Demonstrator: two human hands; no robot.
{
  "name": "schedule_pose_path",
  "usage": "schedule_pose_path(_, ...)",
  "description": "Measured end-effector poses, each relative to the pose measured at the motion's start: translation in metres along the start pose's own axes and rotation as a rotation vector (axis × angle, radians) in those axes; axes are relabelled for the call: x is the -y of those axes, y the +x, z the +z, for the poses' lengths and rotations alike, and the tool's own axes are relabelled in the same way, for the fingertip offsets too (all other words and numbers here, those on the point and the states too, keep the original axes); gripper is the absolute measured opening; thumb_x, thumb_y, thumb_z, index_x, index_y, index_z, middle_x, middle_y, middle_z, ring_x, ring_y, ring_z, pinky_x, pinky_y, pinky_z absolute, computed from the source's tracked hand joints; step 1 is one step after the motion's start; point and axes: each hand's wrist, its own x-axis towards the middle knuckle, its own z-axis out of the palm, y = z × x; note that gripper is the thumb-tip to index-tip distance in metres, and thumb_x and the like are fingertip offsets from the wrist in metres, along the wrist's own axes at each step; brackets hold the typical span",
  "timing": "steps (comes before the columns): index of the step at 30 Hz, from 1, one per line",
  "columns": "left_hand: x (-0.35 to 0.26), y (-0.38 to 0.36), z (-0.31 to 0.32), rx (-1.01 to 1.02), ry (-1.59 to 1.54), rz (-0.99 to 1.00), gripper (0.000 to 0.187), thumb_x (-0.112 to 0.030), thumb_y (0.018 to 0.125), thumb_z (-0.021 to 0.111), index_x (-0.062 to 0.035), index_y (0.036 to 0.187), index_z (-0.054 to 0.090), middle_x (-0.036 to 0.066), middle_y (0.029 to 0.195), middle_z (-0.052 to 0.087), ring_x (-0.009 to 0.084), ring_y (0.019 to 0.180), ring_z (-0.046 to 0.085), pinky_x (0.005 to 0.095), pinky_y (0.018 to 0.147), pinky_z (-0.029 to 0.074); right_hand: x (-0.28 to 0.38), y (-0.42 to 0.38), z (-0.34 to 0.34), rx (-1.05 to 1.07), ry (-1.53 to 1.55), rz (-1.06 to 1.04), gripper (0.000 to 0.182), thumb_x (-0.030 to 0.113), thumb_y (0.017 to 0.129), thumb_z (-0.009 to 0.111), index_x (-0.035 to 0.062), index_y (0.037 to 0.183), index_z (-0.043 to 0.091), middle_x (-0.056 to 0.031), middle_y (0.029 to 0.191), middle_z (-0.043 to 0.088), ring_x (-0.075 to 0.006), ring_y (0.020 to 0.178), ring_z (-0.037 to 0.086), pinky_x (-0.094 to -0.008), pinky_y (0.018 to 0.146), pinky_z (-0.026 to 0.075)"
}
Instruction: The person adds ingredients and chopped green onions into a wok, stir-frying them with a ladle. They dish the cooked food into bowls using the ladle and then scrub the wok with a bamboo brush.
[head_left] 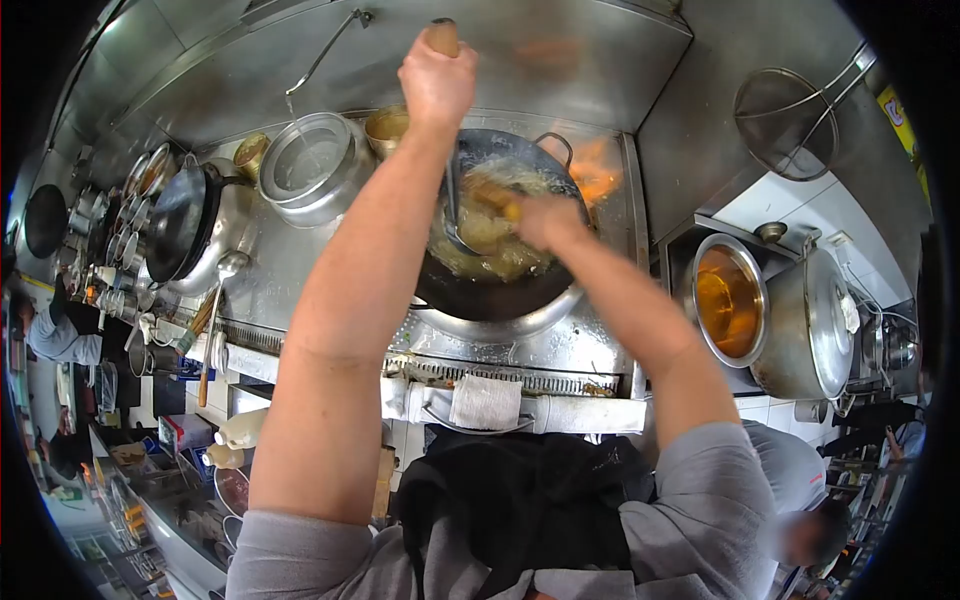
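My left hand (437,85) is raised over the back of the stove, its fingers wrapped round the wooden handle of a long ladle (453,190). The ladle's shaft runs down behind my forearm, and its bowl rests among wet, pale yellow food (490,262) in a black wok (505,298). Over the wok's right half, my right hand (548,222) is closed and smeared by motion. It grips a blurred brown, wooden-looking tool (490,194), whose exact kind I cannot tell, pointing left above the food. Orange flames (592,172) flare beside the wok's right rim.
Left of the wok stands a metal pot (315,205) under a tap (325,55). A steel bowl of amber liquid (730,300) and a lidded pot (812,325) stand right. A strainer (787,124) hangs above them. Another person (790,470) is close at lower right.
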Motion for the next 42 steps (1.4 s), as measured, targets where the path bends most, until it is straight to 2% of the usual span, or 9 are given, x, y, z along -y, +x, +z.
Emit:
schedule_pose_path(2,-0.005,-0.005,0.005,-0.017,0.043,0.039,0.032,-0.021,0.08,0.066,-0.0012,0.104,0.068,0.026,0.094,0.071,0.0411,0.093,0.069,0.0442,0.085,0.055,0.037,-0.029,0.031,0.062,0.241,-0.114,0.05,0.025,0.083,0.056,0.0204,0.133,0.056,-0.0172,0.105,0.071,-0.0355,0.101,0.068,-0.0491,0.088,0.054)
schedule_pose_path(3,-0.008,-0.006,0.004,-0.028,0.043,0.045,0.032,-0.021,0.08,0.066,-0.0012,0.104,0.068,0.026,0.094,0.071,0.0411,0.093,0.069,0.0442,0.085,0.055,0.035,-0.023,0.094,-0.195,0.135,-0.116,0.052,0.027,0.082,0.056,0.0246,0.134,0.056,-0.0188,0.109,0.07,-0.0349,0.102,0.069,-0.0489,0.088,0.054)
schedule_pose_path(7,-0.027,-0.077,-0.017,0.308,-0.036,0.217,0.024,-0.02,0.081,0.064,0.0006,0.094,0.062,0.022,0.081,0.067,0.0407,0.076,0.065,0.0432,0.069,0.054,-0.047,-0.002,0.036,0.148,-0.079,-0.043,0.04,0.031,0.085,0.056,0.0253,0.124,0.066,-0.0137,0.115,0.071,-0.0322,0.106,0.068,-0.0464,0.087,0.054)
schedule_pose_path(10,-0.047,-0.184,-0.119,1.144,-0.006,0.598,0.013,-0.011,0.072,0.067,-0.01,0.077,0.055,0.011,0.083,0.063,0.0332,0.081,0.062,0.0491,0.076,0.048,-0.057,-0.068,-0.085,0.119,-0.054,0.237,0.047,0.036,0.091,0.058,0.0242,0.136,0.057,-0.0095,0.123,0.068,-0.03,0.115,0.064,-0.0429,0.094,0.051)
schedule_pose_path(15,0.039,-0.246,-0.245,0.475,-0.568,0.104,0.017,-0.014,0.087,0.071,-0.0073,0.085,0.056,0.008,0.085,0.063,0.027,0.095,0.063,0.0554,0.11,0.034,-0.074,-0.147,-0.116,-0.268,0.178,0.087,0.079,0.033,0.084,0.072,0.0301,0.153,0.034,-0.0171,0.127,0.064,-0.0351,0.115,0.062,-0.0446,0.096,0.05)
schedule_pose_path(25,0.039,-0.195,-0.299,0.63,-0.388,-0.164,0.022,-0.019,0.085,0.071,-0.0015,0.096,0.062,0.017,0.112,0.066,0.032,0.11,0.063,0.0449,0.105,0.043,-0.042,-0.04,0.024,0.281,-0.103,0.075,0.093,0.022,0.081,0.07,0.0378,0.157,0.018,-0.0201,0.114,0.066,-0.0381,0.104,0.066,-0.0476,0.088,0.053)
schedule_pose_path(31,0.024,-0.215,-0.315,0.681,-0.208,-0.404,0.036,-0.016,0.089,0.07,0.0008,0.12,0.062,0.011,0.109,0.068,0.0203,0.098,0.067,0.0333,0.088,0.053,0.013,-0.104,-0.012,-0.098,0.192,0.123,0.092,0.024,0.082,0.069,0.0404,0.156,0.016,-0.0229,0.12,0.062,-0.0409,0.103,0.066,-0.0495,0.087,0.054)
schedule_pose_path(36,0.019,-0.233,-0.302,0.578,-0.392,-0.49,0.032,-0.006,0.092,0.068,0.0009,0.122,0.061,0.008,0.095,0.069,0.0137,0.086,0.066,0.0278,0.078,0.055,-0.024,-0.061,0.036,0.334,-0.082,0.132,0.091,0.028,0.084,0.07,0.0412,0.156,0.015,-0.0192,0.118,0.062,-0.0363,0.105,0.066,-0.0473,0.09,0.053)
schedule_pose_path(42,0.03,-0.243,-0.304,0.636,-0.385,-0.534,0.038,-0.003,0.086,0.074,-0.0022,0.122,0.062,0.005,0.097,0.067,0.0124,0.09,0.064,0.0267,0.081,0.052,0.013,-0.102,-0.012,-0.089,0.038,0.071,0.083,0.018,0.085,0.066,0.0419,0.155,0.026,-0.0172,0.108,0.07,-0.0345,0.107,0.066,-0.0443,0.087,0.054)
